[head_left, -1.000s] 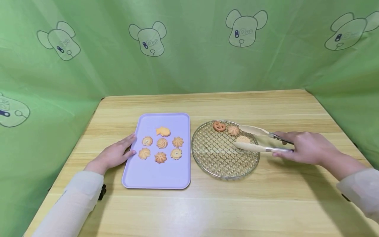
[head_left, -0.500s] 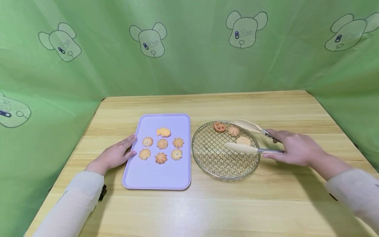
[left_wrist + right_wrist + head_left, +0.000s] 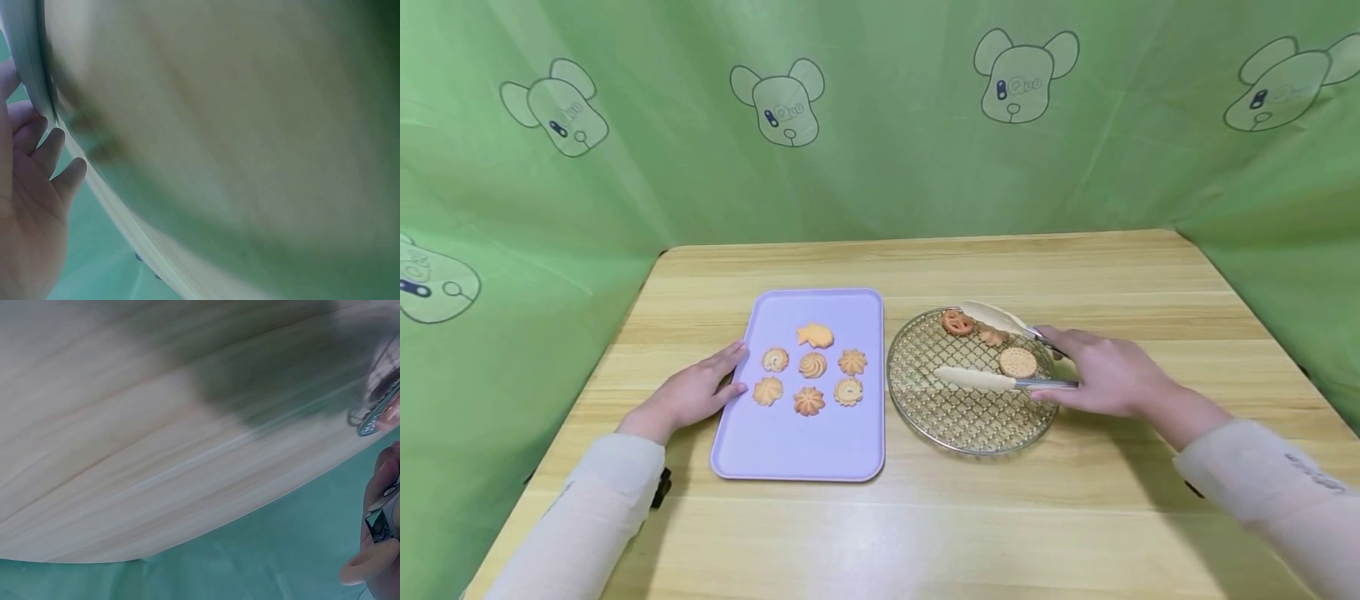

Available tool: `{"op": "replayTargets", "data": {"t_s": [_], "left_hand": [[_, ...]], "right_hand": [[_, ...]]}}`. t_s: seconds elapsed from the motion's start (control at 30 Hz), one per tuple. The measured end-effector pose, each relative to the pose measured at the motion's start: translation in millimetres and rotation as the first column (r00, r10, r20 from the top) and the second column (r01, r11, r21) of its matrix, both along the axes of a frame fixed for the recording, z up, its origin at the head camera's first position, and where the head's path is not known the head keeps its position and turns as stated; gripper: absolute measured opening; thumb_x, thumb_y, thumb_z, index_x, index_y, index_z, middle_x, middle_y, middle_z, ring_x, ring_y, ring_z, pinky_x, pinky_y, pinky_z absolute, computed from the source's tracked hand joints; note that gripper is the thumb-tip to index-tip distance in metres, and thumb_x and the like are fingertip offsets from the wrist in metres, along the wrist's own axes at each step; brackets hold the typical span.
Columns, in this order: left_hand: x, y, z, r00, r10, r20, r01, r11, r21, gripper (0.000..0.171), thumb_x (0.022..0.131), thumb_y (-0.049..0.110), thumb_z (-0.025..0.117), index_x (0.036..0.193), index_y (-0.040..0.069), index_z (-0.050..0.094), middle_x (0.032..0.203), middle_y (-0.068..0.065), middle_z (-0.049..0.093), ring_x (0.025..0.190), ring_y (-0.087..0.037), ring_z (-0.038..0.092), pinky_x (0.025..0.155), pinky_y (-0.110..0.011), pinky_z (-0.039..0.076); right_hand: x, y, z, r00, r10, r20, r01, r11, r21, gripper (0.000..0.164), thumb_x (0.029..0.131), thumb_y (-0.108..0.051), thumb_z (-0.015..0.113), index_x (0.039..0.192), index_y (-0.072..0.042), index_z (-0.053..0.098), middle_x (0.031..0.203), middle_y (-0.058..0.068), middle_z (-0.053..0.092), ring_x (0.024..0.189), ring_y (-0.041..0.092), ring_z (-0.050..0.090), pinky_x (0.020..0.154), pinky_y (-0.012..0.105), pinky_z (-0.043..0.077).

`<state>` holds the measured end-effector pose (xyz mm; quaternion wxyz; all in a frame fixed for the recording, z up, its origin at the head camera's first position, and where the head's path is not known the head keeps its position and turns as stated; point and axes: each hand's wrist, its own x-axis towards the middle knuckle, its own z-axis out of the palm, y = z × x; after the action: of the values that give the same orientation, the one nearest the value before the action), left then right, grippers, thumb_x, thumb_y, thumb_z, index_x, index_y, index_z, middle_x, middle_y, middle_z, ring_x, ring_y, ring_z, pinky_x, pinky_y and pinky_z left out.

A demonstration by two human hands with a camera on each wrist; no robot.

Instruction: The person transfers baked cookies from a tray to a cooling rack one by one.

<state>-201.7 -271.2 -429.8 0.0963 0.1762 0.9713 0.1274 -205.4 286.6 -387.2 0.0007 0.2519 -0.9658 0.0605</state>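
My left hand (image 3: 688,392) lies at the left edge of the lilac tray (image 3: 797,446), its fingers and thumb touching the rim. Several cookies rest in the tray, among them a fish-shaped one (image 3: 816,335) and a swirl cookie (image 3: 812,365). My right hand (image 3: 1108,375) grips a pair of tongs (image 3: 977,379) with cream tips and metal handles, its arms spread apart. Those tips reach over the round wire rack (image 3: 958,429). A pretzel cookie (image 3: 957,322) and a flower-shaped cookie (image 3: 992,335), partly covered by the upper arm, lie there with a round biscuit (image 3: 1018,362).
Tray and rack stand side by side on a wooden table (image 3: 880,542). Green curtains (image 3: 895,183) with bear-head drawings hang close behind and at both sides.
My right hand has moved left with the tongs, carrying their spread tips farther across the rack, past the round biscuit. The left hand keeps its place on the tray.
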Motion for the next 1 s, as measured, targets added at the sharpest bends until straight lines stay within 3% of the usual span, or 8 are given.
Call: {"op": "replayTargets", "data": {"t_s": [0.17, 0.33, 0.57, 0.8, 1.0], "left_hand": [[0.4, 0, -0.6, 1.000, 0.000, 0.001, 0.000, 1.000, 0.001, 0.064, 0.100, 0.036, 0.049, 0.151, 0.005, 0.025, 0.156, -0.014, 0.020, 0.138, -0.037, 0.026, 0.110, -0.051, 0.026], [0.6, 0, -1.4, 1.000, -0.001, -0.001, 0.001, 1.000, 0.003, 0.064, 0.100, 0.036, 0.050, 0.150, 0.005, 0.026, 0.156, -0.014, 0.020, 0.138, -0.036, 0.026, 0.110, -0.051, 0.026], [-0.1, 0, -0.7, 1.000, -0.003, -0.003, 0.003, 1.000, 0.000, 0.065, 0.100, 0.036, 0.049, 0.151, 0.005, 0.025, 0.156, -0.014, 0.020, 0.138, -0.037, 0.026, 0.109, -0.051, 0.027], [-0.6, 0, 0.8, 1.000, -0.002, -0.002, 0.002, 1.000, -0.002, 0.064, 0.100, 0.036, 0.049, 0.151, 0.005, 0.025, 0.156, -0.014, 0.020, 0.138, -0.037, 0.026, 0.109, -0.051, 0.027], [-0.5, 0, 0.6, 1.000, 0.001, -0.002, -0.001, 1.000, -0.002, 0.064, 0.100, 0.036, 0.049, 0.151, 0.005, 0.025, 0.156, -0.013, 0.020, 0.138, -0.037, 0.026, 0.109, -0.051, 0.026]], "right_hand": [[-3.1, -14, -3.3, 1.000, 0.012, -0.009, -0.012, 1.000, 0.003, 0.101, 0.076, -0.071, 0.062, 0.146, -0.004, 0.036, 0.126, 0.029, 0.055, 0.083, 0.037, 0.065, 0.065, 0.052, 0.054], [-5.8, -27, -5.0, 0.998, 0.051, -0.022, -0.051, 0.999, 0.006, 0.101, 0.076, -0.072, 0.060, 0.145, -0.003, 0.037, 0.125, 0.028, 0.055, 0.092, 0.042, 0.064, 0.063, 0.049, 0.055], [-10.0, -45, -6.1, 0.997, 0.073, -0.016, -0.073, 0.997, -0.009, 0.102, 0.074, -0.074, 0.061, 0.147, -0.007, 0.035, 0.129, 0.028, 0.053, 0.083, 0.036, 0.065, 0.057, 0.042, 0.054], [-14.6, -68, -6.3, 0.992, 0.121, -0.020, -0.121, 0.993, -0.001, 0.103, 0.074, -0.075, 0.059, 0.146, -0.004, 0.036, 0.130, 0.027, 0.052, 0.104, 0.042, 0.059, 0.063, 0.045, 0.056], [-15.8, -85, -5.6, 0.984, 0.172, -0.032, -0.173, 0.985, -0.015, 0.102, 0.072, -0.076, 0.059, 0.144, -0.006, 0.040, 0.126, 0.022, 0.057, 0.100, 0.037, 0.062, 0.066, 0.047, 0.055]]}}
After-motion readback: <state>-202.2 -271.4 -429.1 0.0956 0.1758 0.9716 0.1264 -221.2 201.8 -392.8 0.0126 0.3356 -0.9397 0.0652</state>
